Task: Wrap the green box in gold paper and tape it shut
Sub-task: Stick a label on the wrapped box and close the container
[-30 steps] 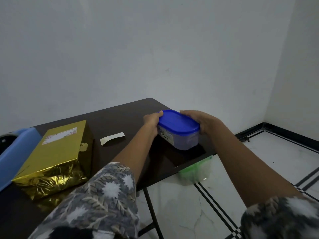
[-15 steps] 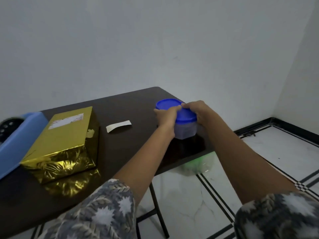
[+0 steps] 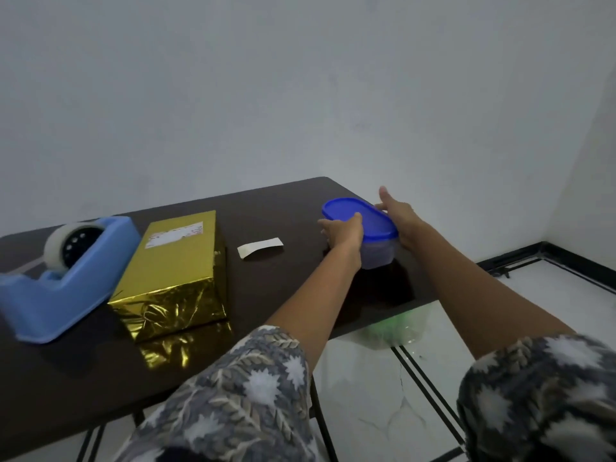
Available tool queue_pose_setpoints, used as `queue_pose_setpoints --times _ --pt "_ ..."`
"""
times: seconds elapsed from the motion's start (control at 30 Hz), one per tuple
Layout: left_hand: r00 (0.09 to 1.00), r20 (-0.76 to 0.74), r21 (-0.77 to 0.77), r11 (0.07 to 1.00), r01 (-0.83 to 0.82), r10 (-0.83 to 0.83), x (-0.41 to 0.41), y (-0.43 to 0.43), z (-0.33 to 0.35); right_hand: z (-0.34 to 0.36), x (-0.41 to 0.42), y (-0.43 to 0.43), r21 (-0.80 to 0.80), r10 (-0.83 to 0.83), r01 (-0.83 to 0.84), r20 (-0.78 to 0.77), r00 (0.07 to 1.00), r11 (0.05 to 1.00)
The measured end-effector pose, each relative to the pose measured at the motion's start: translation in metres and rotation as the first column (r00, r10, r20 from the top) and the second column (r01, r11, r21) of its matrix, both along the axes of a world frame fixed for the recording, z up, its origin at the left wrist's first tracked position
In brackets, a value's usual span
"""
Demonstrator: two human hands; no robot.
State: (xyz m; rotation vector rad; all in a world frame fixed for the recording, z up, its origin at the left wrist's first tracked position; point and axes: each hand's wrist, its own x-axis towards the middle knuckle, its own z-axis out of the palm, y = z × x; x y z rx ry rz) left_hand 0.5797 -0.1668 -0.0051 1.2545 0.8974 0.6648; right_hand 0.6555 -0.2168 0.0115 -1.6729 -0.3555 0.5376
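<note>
The gold-wrapped box [image 3: 176, 265] lies flat, long axis pointing away from the person, tape dispenser [image 3: 66, 281] just left of it and both hands well to its right: the nearer left hand [image 3: 345, 230] grips a blue-lidded container [image 3: 350, 208], the right hand [image 3: 396, 215] touches it, fingers hidden, so its grip is unclear.

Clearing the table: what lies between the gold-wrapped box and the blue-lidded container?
A white paper strip on the table, then the left hand gripping the container; head view.
</note>
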Motion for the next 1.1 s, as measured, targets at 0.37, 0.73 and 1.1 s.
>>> queue_pose_setpoints --times 0.37,0.73,1.1 --pt "0.759 0.233 0.648 0.485 -0.587 0.607 -0.324 0.116 0.035 0.05 -0.224 0.069 0.569 0.155 -0.199 0.126 0.98 0.798" --pt "0.865 -0.244 0.543 0.801 -0.253 0.439 -0.39 0.176 -0.014 -0.031 -0.389 0.191 0.331 0.571 -0.501 -0.163 0.804 0.8" --pt "0.504 -0.306 0.651 0.564 -0.508 0.808 -0.527 0.18 -0.016 -0.034 -0.5 0.224 0.333 0.885 -0.82 -0.167 0.434 0.465"
